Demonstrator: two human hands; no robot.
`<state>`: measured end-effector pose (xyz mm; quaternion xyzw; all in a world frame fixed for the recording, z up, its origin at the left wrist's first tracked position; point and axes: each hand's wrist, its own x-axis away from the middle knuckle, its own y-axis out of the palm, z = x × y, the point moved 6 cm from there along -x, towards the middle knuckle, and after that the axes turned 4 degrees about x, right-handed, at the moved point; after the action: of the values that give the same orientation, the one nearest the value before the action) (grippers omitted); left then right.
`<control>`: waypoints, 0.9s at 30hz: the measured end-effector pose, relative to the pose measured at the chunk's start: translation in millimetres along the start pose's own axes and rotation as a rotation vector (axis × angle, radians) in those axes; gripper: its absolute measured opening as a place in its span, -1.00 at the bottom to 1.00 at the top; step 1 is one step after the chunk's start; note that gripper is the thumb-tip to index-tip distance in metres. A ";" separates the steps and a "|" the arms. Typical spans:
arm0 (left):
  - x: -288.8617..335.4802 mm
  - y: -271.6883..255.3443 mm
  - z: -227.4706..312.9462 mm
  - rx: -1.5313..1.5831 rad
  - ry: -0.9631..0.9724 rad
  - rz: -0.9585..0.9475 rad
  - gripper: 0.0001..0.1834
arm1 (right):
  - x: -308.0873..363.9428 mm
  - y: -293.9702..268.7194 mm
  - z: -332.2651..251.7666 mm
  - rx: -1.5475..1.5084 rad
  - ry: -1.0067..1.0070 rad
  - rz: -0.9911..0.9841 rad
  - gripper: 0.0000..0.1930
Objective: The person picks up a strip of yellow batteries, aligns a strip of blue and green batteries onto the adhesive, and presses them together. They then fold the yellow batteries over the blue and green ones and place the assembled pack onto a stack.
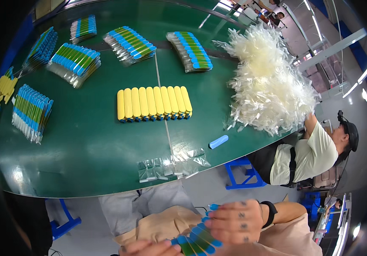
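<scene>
Close to my body, a fanned bundle of blue-and-green nail files (197,240) with rounded ends is between my two hands. My right hand (237,222), with a black band at the wrist, is closed over the upper right end of the fan. At the lower edge, my left hand (153,248) grips the other end, its fingers partly cut off by the picture's rim. Small clear plastic sleeves (155,168) lie in a row along the near table edge. Beyond them, a neat block of yellow nail files (153,102) sits on the green table (77,158).
Several stacks of sleeved blue-and-green files (74,59) stand on the far and left table. A large heap of clear sleeves (269,81) covers the right side, where a co-worker (305,155) reaches in. A blue file piece (218,141) and a blue stool (245,174) are nearby.
</scene>
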<state>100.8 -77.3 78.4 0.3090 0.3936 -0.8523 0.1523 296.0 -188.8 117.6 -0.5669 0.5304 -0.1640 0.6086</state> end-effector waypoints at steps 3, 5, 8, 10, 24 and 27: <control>11.3 11.9 -52.9 0.341 -0.565 0.292 -0.96 | 5.6 16.8 27.4 -0.253 0.270 -0.070 -0.93; 19.0 17.4 -66.4 0.409 -0.715 0.313 -0.92 | 23.5 39.8 57.5 -0.649 0.836 -0.250 -0.88; 50.9 37.9 -93.9 0.970 -1.196 0.537 -0.79 | 29.1 55.4 63.9 -0.992 1.087 -0.166 -0.84; 55.0 33.4 -92.6 0.986 -1.193 0.577 -0.79 | 29.2 61.4 68.0 -1.206 1.135 -0.029 -0.76; 70.4 15.8 -87.8 1.076 -1.182 0.668 -0.82 | 6.5 62.8 74.7 -1.303 1.246 -0.047 -0.77; 33.1 1.3 -99.4 1.045 -1.102 0.565 -0.79 | -3.6 45.8 99.8 -1.118 1.207 0.015 -0.79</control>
<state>116.7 -2.7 6.6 -0.0362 -0.2800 -0.8851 0.3699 359.2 -120.6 59.2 -0.5972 0.7734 -0.1482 -0.1523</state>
